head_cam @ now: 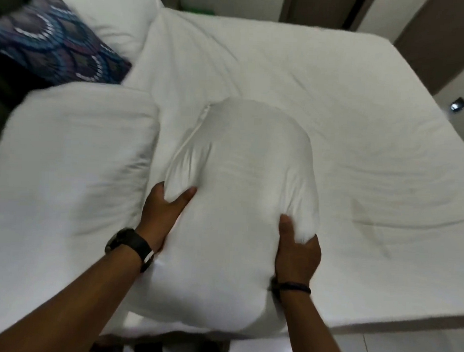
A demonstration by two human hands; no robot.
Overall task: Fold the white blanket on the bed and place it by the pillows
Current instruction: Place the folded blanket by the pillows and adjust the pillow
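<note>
The folded white blanket (pixel 235 197) sits as a plump bundle on the near edge of the bed (pixel 333 100), just right of a white pillow (pixel 68 165). The left hand (pixel 161 213) and right hand (pixel 296 252) grip its two sides, fingers dug into the cloth, likely to keep the folds together while it is set by the pillows.

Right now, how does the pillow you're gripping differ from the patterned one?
The white pillow is plain, gripped by both hands, left hand and right hand, near the bed's front edge. The patterned pillow is dark blue with circular prints, untouched, far left. Both lie on the bed.
</note>
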